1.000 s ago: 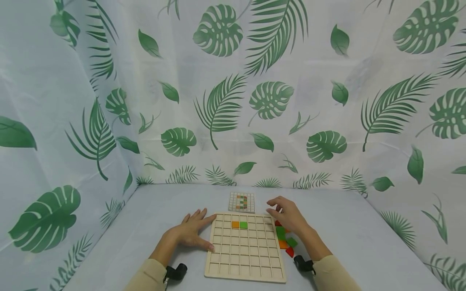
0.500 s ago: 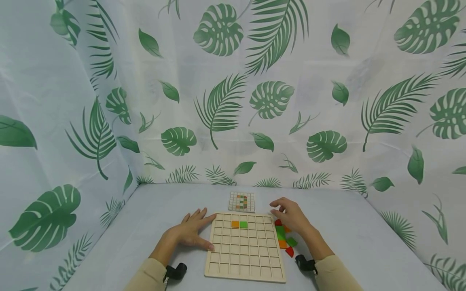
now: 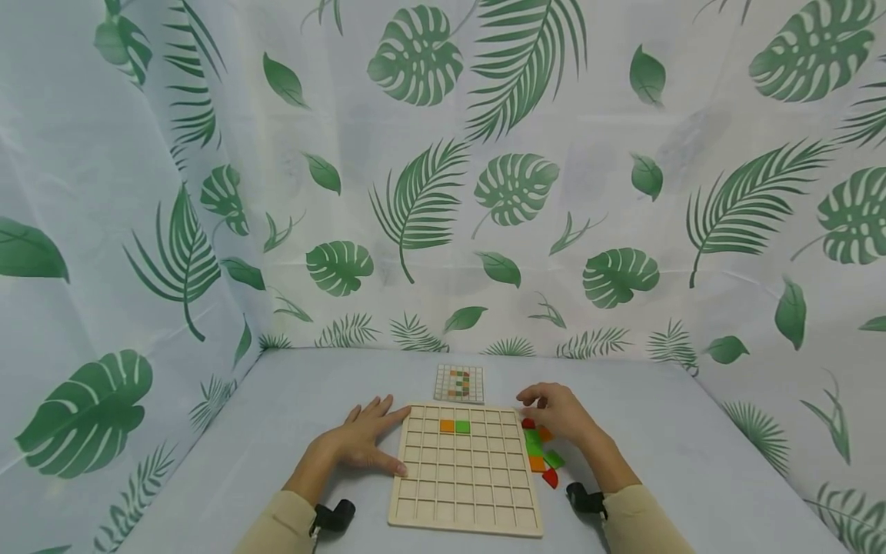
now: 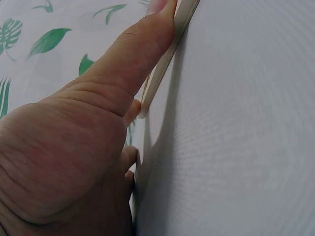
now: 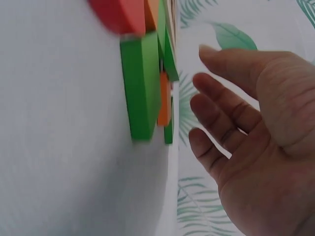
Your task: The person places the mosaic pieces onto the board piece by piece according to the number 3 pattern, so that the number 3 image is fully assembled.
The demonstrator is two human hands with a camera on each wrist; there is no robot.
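Observation:
A wooden grid board [image 3: 465, 485] lies on the table with an orange square [image 3: 447, 426] and a green square [image 3: 462, 427] side by side in an upper row. My left hand [image 3: 363, 442] rests at the board's left edge, fingers spread; its thumb touches the wooden edge [image 4: 170, 54] in the left wrist view. Loose pieces, among them a green one [image 3: 533, 442] and a red one [image 3: 550, 478], lie along the board's right edge. Above them hovers my right hand [image 3: 562, 415], fingers loosely bent, holding nothing; the right wrist view shows it beside a green block [image 5: 140, 88].
Behind the board lies a small patterned grid card [image 3: 460, 384] with coloured squares. A white cloth with green leaves hangs behind and at the sides of the table [image 3: 699, 446]. Black wrist cameras [image 3: 335, 516] are strapped at both sleeves.
My right hand has moved a little to the right and nearer to me, over the loose pieces. The left hand and the two squares in the board have stayed put.

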